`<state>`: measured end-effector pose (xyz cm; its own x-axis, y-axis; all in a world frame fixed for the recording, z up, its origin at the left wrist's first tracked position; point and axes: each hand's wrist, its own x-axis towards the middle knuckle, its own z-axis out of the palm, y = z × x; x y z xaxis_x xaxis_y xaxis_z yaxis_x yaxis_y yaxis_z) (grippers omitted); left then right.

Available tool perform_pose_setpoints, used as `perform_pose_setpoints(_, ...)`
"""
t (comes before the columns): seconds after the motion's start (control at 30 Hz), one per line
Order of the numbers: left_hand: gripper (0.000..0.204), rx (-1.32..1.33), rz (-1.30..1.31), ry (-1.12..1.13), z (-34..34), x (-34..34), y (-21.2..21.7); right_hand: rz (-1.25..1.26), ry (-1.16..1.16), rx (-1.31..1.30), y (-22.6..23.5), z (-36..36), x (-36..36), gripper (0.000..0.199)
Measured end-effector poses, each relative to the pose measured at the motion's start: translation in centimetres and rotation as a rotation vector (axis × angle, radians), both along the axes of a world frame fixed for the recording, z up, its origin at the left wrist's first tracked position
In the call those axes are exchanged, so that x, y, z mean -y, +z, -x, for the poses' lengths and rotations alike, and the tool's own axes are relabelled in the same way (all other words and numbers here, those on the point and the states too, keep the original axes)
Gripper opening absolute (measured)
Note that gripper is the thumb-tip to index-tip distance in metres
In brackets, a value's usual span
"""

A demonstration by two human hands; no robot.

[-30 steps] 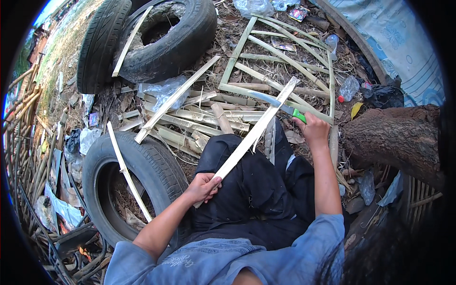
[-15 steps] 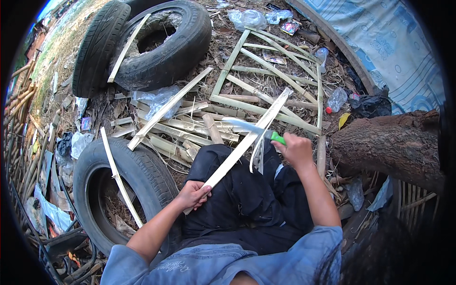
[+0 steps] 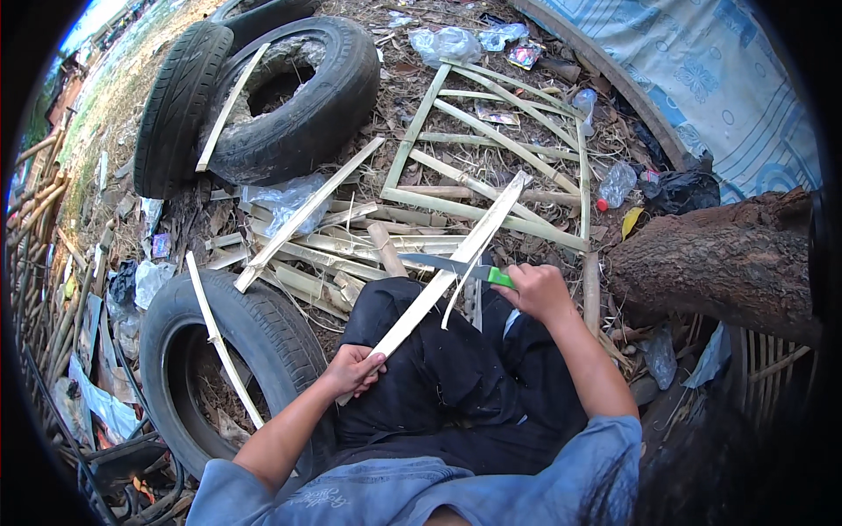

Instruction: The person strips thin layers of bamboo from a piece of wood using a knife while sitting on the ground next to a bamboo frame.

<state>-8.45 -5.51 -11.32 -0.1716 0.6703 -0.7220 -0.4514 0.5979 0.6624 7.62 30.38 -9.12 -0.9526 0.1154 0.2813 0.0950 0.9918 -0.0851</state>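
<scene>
My left hand [image 3: 355,369] is closed around the lower end of a pale bamboo strip [image 3: 421,304], which slants up and away to the right over my dark trousers. In my right hand [image 3: 538,291] is a knife [image 3: 438,262] with a green handle, its blade lying across the upper half of the strip and pointing left. A thin curled shaving [image 3: 453,302] hangs from the strip's right edge, just below the blade. Beyond the strip's far end, a frame of bamboo slats [image 3: 491,140] lies on the ground.
A tyre [image 3: 230,351] lies by my left knee with a bamboo piece [image 3: 219,337] across it. Farther left stand more tyres [image 3: 329,114]. Split bamboo [image 3: 342,248] is piled ahead. At right are a thick log [image 3: 715,263], a plastic bottle [image 3: 619,182] and a blue patterned sheet [image 3: 702,79].
The knife has slid down along the strip toward me, with my right hand moving lower. The shaving hangs lower too. My left hand keeps its hold, and the view has shifted slightly.
</scene>
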Motion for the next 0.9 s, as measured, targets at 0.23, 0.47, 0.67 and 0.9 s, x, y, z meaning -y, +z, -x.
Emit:
perform_pose_setpoints(0.23,0.037,0.001,0.031,0.019,0.3,-1.0,0.8,-0.061,-0.44,-0.098,0.1,-0.6,-6.4,0.04)
perform_pose_setpoints(0.47,0.036,0.026,0.03,0.04,0.4,-0.1,0.1,0.004,-0.011,0.089,0.6,0.0,1.8,0.037)
perform_pose_setpoints(0.67,0.036,-0.028,0.024,0.031,-0.1,-0.4,0.3,0.163,-0.206,-0.025,0.0,-1.4,3.0,0.038)
perform_pose_setpoints(0.9,0.038,-0.022,0.03,0.005,0.2,-0.5,0.8,-0.061,-0.582,-0.035,1.2,-1.3,-5.9,0.042)
